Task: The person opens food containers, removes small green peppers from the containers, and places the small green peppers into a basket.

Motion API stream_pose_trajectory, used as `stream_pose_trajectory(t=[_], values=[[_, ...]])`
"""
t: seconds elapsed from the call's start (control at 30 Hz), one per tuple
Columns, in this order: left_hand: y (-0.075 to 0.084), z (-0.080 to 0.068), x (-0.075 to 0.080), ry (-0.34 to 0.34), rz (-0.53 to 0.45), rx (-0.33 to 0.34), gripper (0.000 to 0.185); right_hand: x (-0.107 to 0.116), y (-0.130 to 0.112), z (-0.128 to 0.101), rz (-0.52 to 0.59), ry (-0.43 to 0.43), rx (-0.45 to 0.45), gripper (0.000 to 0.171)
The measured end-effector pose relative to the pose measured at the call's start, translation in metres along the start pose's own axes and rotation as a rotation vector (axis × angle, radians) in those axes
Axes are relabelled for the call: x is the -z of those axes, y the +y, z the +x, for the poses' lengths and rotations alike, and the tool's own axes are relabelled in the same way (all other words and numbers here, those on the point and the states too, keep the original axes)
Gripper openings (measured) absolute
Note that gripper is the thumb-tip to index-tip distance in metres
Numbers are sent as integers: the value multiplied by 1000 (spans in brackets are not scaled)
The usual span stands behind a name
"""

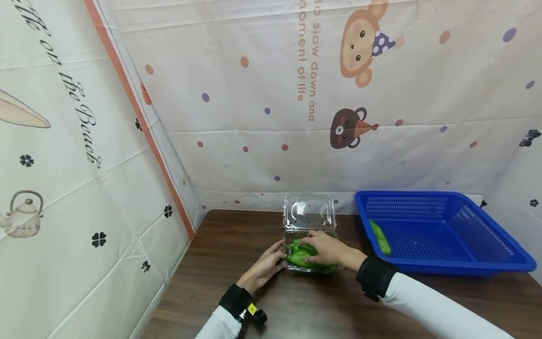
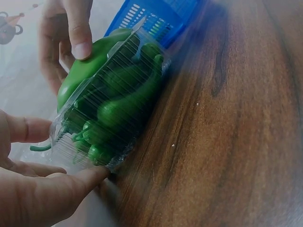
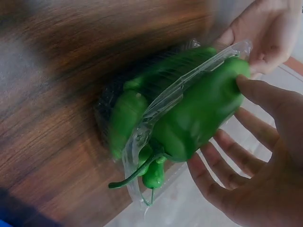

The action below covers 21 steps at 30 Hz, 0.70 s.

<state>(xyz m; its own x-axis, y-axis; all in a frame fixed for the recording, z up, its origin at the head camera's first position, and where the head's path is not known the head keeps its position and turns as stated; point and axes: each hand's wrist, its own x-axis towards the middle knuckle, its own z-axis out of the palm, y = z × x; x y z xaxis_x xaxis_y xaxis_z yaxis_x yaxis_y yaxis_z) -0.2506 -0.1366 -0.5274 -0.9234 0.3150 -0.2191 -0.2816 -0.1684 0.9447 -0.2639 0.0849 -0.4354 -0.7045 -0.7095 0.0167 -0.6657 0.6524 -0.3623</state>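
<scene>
A clear plastic clamshell box [image 1: 309, 214] stands on the table with its lid raised toward the wall. Several green peppers [image 2: 120, 109] fill its base, some with thin stems showing. My right hand [image 1: 329, 248] reaches in from the right and grips a large green pepper [image 3: 203, 111] on top, thumb on one side and fingers on the other. That pepper sits partly above the box rim, its stem jutting over the edge. At the box's left end, my left hand [image 1: 264, 266] touches the plastic with thumb and fingers extended, spread around the corner.
A blue perforated basket [image 1: 449, 266] stands to the right, with one long green pepper [image 1: 380, 238] by its left wall. Printed cloth walls [image 1: 254, 165] rise behind and to the left of the brown wooden table [image 1: 228, 235].
</scene>
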Motion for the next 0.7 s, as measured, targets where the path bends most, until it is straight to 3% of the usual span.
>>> stream_pose_trajectory(t=[0.7], values=[[0,1,1,-2,-5,2,71,2,5,-3,-94,11,120,41]])
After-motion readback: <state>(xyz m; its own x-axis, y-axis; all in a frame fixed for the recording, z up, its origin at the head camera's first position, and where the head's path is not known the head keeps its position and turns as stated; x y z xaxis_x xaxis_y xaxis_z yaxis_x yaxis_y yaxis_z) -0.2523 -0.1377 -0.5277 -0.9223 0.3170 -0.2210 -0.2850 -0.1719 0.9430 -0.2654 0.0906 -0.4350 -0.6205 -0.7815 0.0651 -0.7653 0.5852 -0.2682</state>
